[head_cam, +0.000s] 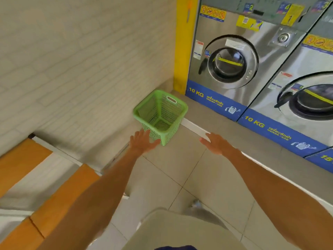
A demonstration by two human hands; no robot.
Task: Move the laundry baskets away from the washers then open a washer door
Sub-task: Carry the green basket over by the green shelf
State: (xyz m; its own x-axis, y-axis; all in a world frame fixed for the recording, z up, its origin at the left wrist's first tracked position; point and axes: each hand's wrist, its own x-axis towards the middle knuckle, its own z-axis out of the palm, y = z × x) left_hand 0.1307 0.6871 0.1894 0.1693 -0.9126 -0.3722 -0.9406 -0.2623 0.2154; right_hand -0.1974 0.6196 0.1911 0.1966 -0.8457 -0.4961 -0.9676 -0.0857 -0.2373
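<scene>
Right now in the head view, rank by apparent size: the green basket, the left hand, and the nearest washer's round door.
1. Round door of the left washer, largest, though farthest.
2. Green basket, slightly smaller.
3. Left hand, smallest; being nearer the camera, it likely looks bigger than it is.

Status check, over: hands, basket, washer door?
Left hand open, at green basket; contact unclear. Right hand open, empty. Washer door shut. Nothing in the way.
</scene>
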